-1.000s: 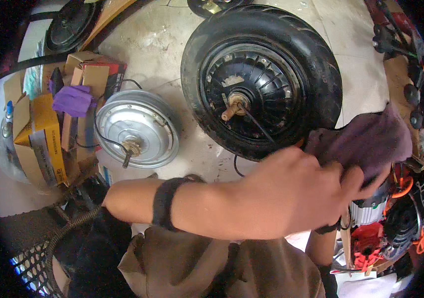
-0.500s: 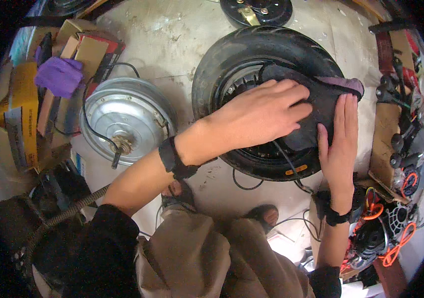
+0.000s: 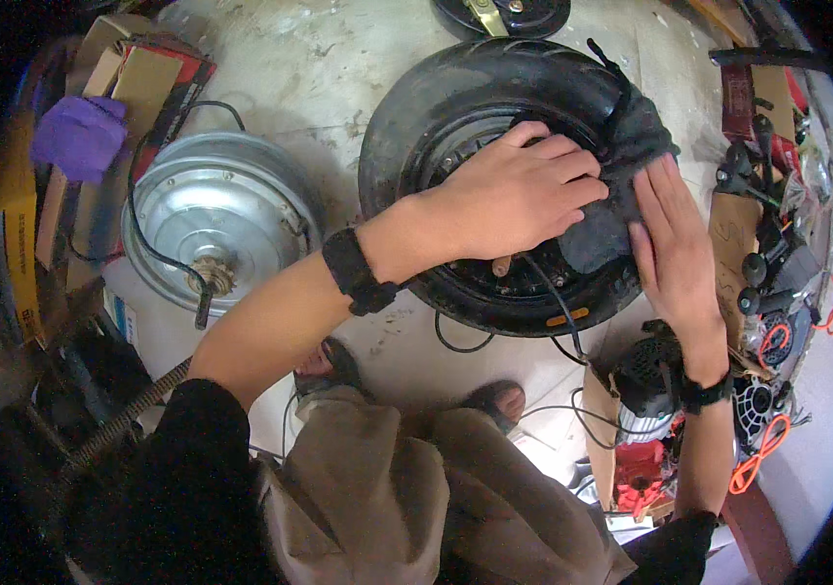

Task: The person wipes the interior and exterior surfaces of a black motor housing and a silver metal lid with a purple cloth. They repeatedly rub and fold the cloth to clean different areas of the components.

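A black rubber tyre (image 3: 397,112) on a dark wheel hub lies flat on the floor in front of me. A black cloth (image 3: 600,234) is draped over its right side, bunched at the upper right edge. My left hand (image 3: 519,190) reaches across the hub, its curled fingers gripping the cloth's left part. My right hand (image 3: 675,234) rests on the cloth's right edge with fingers stretched out and close together. A black cable (image 3: 558,292) runs out from the hub near a short axle end (image 3: 502,265). The hub's middle is partly hidden by my left hand.
A silver hub motor wheel (image 3: 241,214) stands at the left, beside cardboard boxes (image 3: 148,83) and a purple cloth (image 3: 80,136). A round black part (image 3: 533,19) lies at the far edge. Motors, cables and a box (image 3: 601,419) crowd the right; my feet are near the tyre.
The cloth's far right part has folded over, hiding its purple-grey underside. My right hand has shifted slightly right and nearer me; my left hand remains over the cloth. The whole view has shifted somewhat.
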Tool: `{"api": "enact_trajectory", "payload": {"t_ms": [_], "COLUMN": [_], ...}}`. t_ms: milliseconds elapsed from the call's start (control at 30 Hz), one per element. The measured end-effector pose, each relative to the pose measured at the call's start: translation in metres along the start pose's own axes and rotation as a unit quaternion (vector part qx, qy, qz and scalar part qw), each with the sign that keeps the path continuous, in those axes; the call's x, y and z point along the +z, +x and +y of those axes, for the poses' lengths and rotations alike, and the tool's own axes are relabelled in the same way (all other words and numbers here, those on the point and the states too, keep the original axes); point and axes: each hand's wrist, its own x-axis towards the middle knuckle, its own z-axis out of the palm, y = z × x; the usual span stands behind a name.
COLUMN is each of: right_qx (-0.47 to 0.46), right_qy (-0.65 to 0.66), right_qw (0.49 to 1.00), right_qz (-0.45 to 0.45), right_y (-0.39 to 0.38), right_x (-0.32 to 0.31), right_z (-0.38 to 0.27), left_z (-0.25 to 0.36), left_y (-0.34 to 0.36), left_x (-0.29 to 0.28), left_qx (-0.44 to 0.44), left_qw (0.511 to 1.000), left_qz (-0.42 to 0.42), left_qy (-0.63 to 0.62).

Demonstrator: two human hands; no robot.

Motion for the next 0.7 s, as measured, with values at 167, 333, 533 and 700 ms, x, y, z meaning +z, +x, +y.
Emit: {"api": "enact_trajectory", "payload": {"t_ms": [167,333,533,700], "right_qx": [-0.1,-0.078,-0.13,-0.11], "right_qy": [-0.012,0.055,-0.002,0.041], "right_qw": [0.995,0.995,0.991,0.993], "right_qz": [0.017,-0.025,0.015,-0.002], "right_y": [0.069,0.023,0.082,0.047], "right_x": [-0.01,-0.018,-0.009,-0.011], "right_z": [0.002,0.009,0.001,0.011], "left_z": [-0.008,-0.006,-0.011,-0.012], "left_y": [0.002,-0.006,-0.001,-0.005], "left_x": [0.004,0.002,0.002,0.001], "left_qx": [0.033,-0.002,0.012,0.022], "left_qw": [0.999,0.999,0.996,0.998], "left_qz": [0.013,0.031,-0.001,0.008], "left_qy": [0.028,0.029,0.087,0.053]}}
